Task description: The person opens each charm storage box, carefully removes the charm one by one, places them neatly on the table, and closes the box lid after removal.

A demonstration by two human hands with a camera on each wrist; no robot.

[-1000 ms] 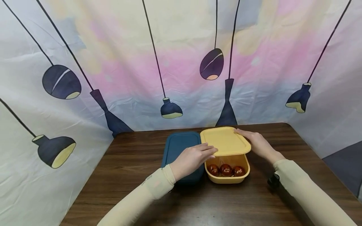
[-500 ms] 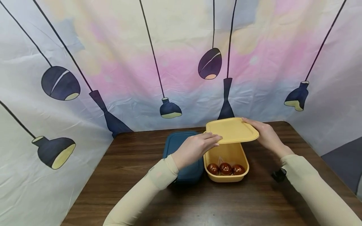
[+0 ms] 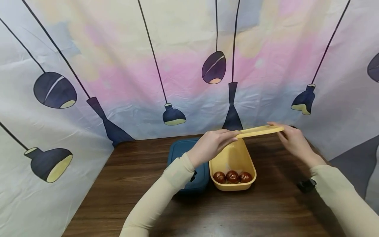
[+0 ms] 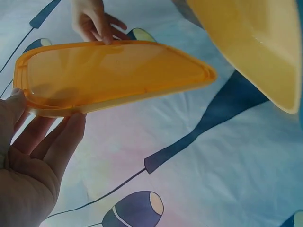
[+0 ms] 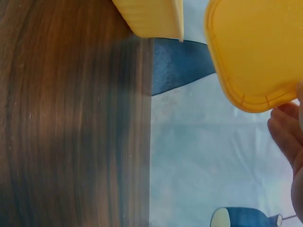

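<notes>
We grip the lid (image 3: pixel 257 132) (tilted) between left hand (image 3: pixel 211 144) and right hand (image 3: pixel 297 140), raised clear of the yellow box (image 3: pixel 234 156).

No readable lettering anywhere.
No text, label, brand, number or sign can be made out on the yellow food container (image 3: pixel 234 187), on the yellow lid (image 3: pixel 257 132) above it, on the dark blue lidded container (image 3: pixel 202 172) just beside it, on the printed cloth backdrop (image 3: pixel 189 75) behind it, or on the pale sleeves (image 3: pixel 161 192) to either side of it.
</notes>
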